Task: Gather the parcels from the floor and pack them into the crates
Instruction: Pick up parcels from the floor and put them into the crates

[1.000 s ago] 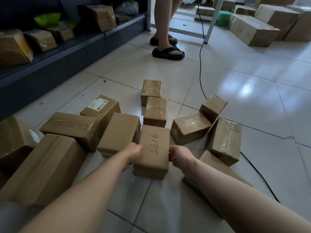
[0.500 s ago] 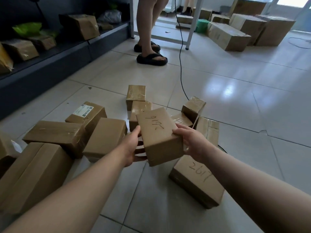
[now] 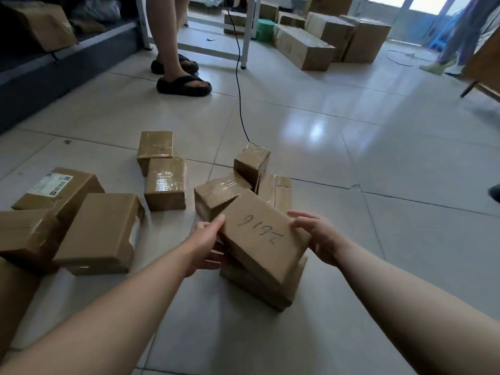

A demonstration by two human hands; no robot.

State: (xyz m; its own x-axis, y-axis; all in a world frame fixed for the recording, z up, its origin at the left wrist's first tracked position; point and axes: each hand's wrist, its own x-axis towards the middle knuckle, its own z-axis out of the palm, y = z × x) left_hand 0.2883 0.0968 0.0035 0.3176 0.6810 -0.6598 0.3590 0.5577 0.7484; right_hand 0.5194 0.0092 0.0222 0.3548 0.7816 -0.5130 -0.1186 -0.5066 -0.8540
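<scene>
Cardboard parcel marked 2616 (image 3: 261,236) sits tilted atop another parcel (image 3: 259,288); left hand (image 3: 205,244) and right hand (image 3: 318,239) grasp its sides.

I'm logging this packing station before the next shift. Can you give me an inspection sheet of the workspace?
Surface: glossy tiled floor.
Job's things: marked parcel held above another parcel; loose parcels around; no crates seen.
Clutter: small scrap on the floor.
Hands: left hand and right hand grip the marked parcel.
Cables: black cable runs across the floor toward the parcels.
Surroundings: bystander's feet, large cartons, shelf holding parcels.
</scene>
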